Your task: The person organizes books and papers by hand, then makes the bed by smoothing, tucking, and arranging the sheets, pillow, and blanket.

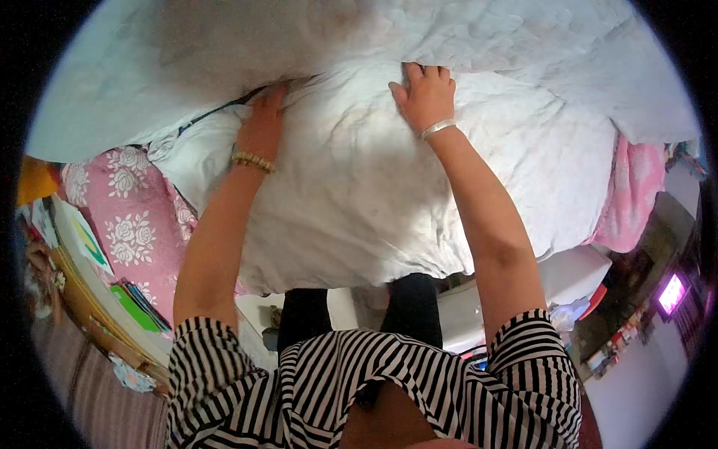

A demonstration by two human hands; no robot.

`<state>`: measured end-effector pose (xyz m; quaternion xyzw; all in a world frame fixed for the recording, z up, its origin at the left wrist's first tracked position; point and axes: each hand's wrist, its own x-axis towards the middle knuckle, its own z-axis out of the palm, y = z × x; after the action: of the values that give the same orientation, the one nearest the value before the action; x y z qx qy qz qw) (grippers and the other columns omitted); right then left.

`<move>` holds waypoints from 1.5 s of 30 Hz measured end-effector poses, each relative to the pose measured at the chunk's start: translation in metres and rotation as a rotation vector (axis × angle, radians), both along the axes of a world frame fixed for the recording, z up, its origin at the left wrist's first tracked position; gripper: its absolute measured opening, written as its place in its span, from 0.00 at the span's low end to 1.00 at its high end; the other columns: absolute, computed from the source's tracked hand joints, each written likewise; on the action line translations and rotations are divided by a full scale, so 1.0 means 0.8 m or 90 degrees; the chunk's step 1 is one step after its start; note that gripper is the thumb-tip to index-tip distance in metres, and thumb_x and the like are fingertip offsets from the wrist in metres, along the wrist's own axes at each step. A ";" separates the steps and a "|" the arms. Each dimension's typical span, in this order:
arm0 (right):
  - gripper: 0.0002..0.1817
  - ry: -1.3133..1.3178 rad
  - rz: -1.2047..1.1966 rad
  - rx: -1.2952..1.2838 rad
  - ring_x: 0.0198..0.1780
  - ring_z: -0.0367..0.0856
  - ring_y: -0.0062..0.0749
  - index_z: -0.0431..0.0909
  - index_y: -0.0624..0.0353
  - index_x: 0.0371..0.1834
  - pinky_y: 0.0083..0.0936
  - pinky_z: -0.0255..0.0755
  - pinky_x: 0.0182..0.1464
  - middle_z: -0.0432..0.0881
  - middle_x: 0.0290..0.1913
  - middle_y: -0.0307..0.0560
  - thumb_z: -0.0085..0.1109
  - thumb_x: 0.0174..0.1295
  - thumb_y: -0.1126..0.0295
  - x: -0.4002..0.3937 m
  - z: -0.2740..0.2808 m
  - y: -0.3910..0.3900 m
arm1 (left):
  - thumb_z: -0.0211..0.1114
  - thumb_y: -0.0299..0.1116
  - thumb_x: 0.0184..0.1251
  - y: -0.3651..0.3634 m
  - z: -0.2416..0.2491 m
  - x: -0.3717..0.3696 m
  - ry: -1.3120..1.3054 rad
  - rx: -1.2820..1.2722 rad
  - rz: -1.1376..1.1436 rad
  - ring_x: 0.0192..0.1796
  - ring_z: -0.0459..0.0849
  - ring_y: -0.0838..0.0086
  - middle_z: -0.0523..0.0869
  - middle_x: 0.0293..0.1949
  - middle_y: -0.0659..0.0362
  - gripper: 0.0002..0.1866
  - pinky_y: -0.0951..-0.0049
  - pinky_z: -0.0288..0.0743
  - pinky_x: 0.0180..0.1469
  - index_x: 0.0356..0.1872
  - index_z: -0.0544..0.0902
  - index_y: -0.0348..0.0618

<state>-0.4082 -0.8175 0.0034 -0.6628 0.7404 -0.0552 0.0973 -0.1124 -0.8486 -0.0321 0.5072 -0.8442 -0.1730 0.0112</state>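
Observation:
A large white cloth with wrinkles is spread out in front of me. Another pale quilted cover lies across its far side. My left hand, with a beaded bracelet at the wrist, reaches to the dark gap where the two meet; its fingertips are partly in shadow and I cannot make out what they hold. My right hand, with a silver bangle, rests on the white cloth at the cover's edge, thumb apart from the fingers, whose tips touch the edge.
Pink floral fabric shows at the left and more pink fabric at the right. Green and dark flat items lie at the lower left. A lit screen glows at the far right. My legs stand against the near edge.

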 end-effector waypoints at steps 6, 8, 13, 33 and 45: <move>0.25 -0.087 0.127 -0.140 0.54 0.64 0.46 0.68 0.54 0.54 0.39 0.59 0.55 0.68 0.53 0.50 0.57 0.51 0.63 0.015 0.001 0.020 | 0.51 0.39 0.63 -0.037 0.030 0.077 0.076 0.193 0.062 0.44 0.79 0.63 0.80 0.45 0.51 0.16 0.67 0.71 0.48 0.46 0.78 0.44; 0.24 -0.102 0.141 -0.131 0.55 0.64 0.46 0.68 0.55 0.54 0.39 0.56 0.58 0.68 0.52 0.51 0.56 0.53 0.62 0.031 0.002 0.013 | 0.53 0.43 0.62 -0.077 0.041 0.068 0.068 0.251 0.106 0.34 0.79 0.64 0.82 0.37 0.50 0.17 0.69 0.70 0.44 0.43 0.79 0.42; 0.25 -0.105 0.182 -0.019 0.56 0.63 0.45 0.67 0.58 0.53 0.40 0.54 0.60 0.69 0.52 0.51 0.55 0.54 0.59 0.044 -0.007 -0.011 | 0.55 0.47 0.60 -0.078 0.022 0.071 0.096 0.297 0.125 0.26 0.73 0.65 0.78 0.23 0.52 0.20 0.70 0.68 0.36 0.39 0.80 0.39; 0.32 0.007 0.153 0.070 0.59 0.64 0.46 0.65 0.54 0.59 0.36 0.58 0.60 0.68 0.58 0.51 0.46 0.57 0.44 0.094 -0.016 -0.027 | 0.52 0.40 0.62 -0.033 0.041 0.016 -0.288 -0.012 0.169 0.49 0.76 0.62 0.78 0.49 0.54 0.16 0.64 0.70 0.52 0.46 0.77 0.43; 0.36 0.083 0.203 0.070 0.65 0.52 0.48 0.56 0.53 0.64 0.44 0.47 0.64 0.57 0.63 0.54 0.45 0.57 0.43 0.096 -0.040 -0.033 | 0.57 0.49 0.55 -0.044 -0.015 0.012 -0.083 -0.151 -0.026 0.62 0.64 0.57 0.68 0.59 0.49 0.31 0.57 0.52 0.65 0.59 0.65 0.44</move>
<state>-0.3310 -0.8440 -0.0290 -0.7679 0.6323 0.0443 0.0927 -0.1028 -0.8837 -0.0438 0.4954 -0.8677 -0.0389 0.0128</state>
